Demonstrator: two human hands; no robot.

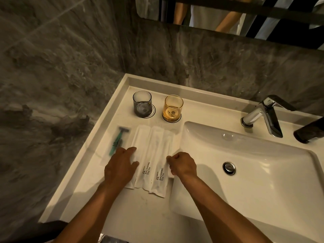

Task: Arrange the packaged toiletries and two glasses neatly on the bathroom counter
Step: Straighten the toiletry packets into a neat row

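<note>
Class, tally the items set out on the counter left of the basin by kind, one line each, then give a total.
Glasses: 2, grey and amber
Coasters: 2
Razor packets: 1
White toiletry packets: 4
Total: 9

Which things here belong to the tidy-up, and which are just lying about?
Job: grey glass, amber glass, razor packet, white toothbrush packets, under left hand and right hand.

Lying about: faucet, drain plug, dark object at right edge.

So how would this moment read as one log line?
left hand flat on packets | right hand pinching packet edge | glasses on coasters
</note>
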